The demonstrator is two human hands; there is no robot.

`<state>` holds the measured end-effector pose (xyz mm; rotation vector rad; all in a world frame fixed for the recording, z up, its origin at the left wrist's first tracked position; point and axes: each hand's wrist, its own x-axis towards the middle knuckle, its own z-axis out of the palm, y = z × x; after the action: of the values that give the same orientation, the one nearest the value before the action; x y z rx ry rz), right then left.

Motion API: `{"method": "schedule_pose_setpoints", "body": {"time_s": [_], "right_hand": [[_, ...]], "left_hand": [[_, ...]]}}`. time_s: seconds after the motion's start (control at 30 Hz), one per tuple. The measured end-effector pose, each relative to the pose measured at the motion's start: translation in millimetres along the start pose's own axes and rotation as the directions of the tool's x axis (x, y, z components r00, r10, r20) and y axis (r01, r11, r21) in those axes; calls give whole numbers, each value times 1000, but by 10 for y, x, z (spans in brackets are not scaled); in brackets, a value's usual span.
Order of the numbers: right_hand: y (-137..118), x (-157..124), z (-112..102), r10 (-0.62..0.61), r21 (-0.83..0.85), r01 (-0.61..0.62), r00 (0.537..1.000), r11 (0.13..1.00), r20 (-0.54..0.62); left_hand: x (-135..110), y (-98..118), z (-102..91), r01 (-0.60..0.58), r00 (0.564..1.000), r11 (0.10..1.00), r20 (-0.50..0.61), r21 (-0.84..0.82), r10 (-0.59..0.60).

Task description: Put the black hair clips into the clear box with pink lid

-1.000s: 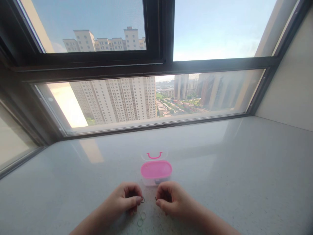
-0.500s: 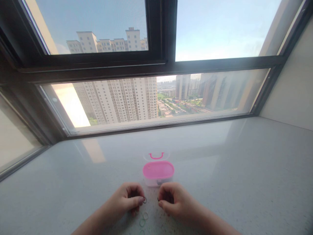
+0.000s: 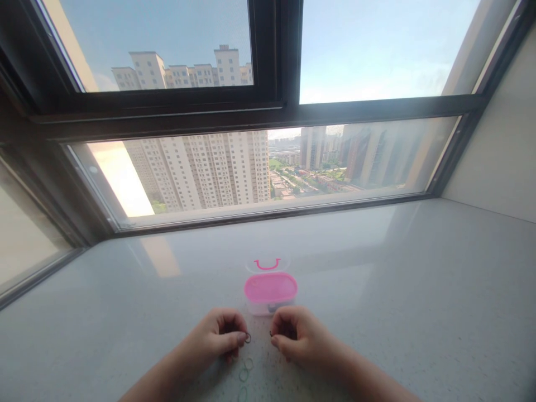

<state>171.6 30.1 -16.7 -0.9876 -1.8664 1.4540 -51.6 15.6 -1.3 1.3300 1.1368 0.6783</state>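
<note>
Between the thumb and forefinger of my left hand (image 3: pixel 220 336) is a small dark ring (image 3: pixel 249 338), part of its loop sticking out to the right. My right hand (image 3: pixel 299 338) is closed in a pinch a short gap away. A tiny dark bit (image 3: pixel 271 333) shows at its fingertips, too small to name. Below the gap, thin pale-green rings (image 3: pixel 243 374) lie in a loose line on the white speckled surface. Just beyond both hands stands a see-through oval box with a pink top (image 3: pixel 271 287); something dark shows through its front wall.
Behind the box lies a clear lid with a pink handle (image 3: pixel 267 266). The white stone-like sill (image 3: pixel 397 290) runs back to a dark window frame (image 3: pixel 268 215). A white wall (image 3: pixel 498 145) rises on the right. Tall buildings stand outside the glass.
The view has shifted slightly, so hands and box appear a little higher. Both hands keep the same pinch, with the ring still in the left.
</note>
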Motion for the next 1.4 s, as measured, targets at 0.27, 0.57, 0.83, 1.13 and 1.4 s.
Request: {"method": "schedule_pose_setpoints", "body": {"time_s": [0.27,0.57,0.83,1.13,1.4], "right_hand": [[-16,0,-2,16,43,-16,1000,999,6],[35,0,-10,-11,-20,11,1000,1000,7],[34,-8,3,-3,-37,3,1000,999,6],[33,-8,12,15,24,-15,1000,1000,7],[12,-3,11,7,32,-7,1000,999,7]], "left_hand": [[13,-68,-26,-23,999,1000,22,-19,24],[-3,-21,-9,-5,1000,1000,3,-11,5],[-2,-22,-2,2,1000,1000,-7,-15,-3],[7,-41,-2,-5,1000,999,-11,-36,4],[3,-22,-2,-6,1000,999,-8,-35,6]]}}
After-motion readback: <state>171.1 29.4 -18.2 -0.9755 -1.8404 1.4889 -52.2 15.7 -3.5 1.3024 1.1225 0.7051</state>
